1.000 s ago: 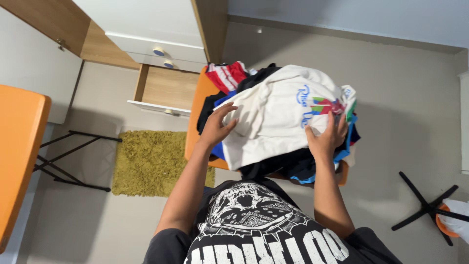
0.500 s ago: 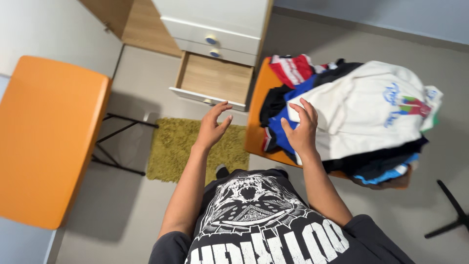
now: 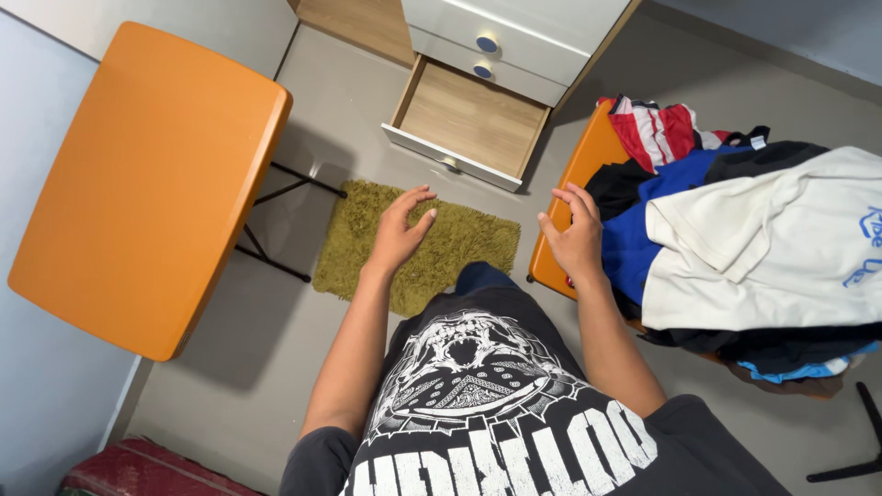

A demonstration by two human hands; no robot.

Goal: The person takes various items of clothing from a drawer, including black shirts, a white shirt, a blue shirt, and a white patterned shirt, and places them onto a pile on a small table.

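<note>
My left hand [image 3: 401, 230] hovers over a green shaggy rug [image 3: 354, 241], fingers spread and holding nothing. My right hand [image 3: 575, 237] is also open and empty, at the left edge of a small orange table [image 3: 574, 197]. That table carries a heap of clothes: a white printed shirt [image 3: 772, 253] on top, a blue garment [image 3: 643, 234] under it, a red and white striped one [image 3: 663, 129] at the back, and dark ones below. Neither hand touches the clothes.
A large orange folding table [image 3: 147, 174] stands at the left on black legs. An open wooden drawer [image 3: 469, 124] juts from a white cabinet [image 3: 514, 32] beyond the rug. A red item [image 3: 138, 468] lies at the lower left. Black chair legs [image 3: 859, 459] show at the lower right.
Both hands have let go of the white shirt and pulled off the heap. My view has swung left, so the clothes table now sits at the right and the large orange table fills the left.
</note>
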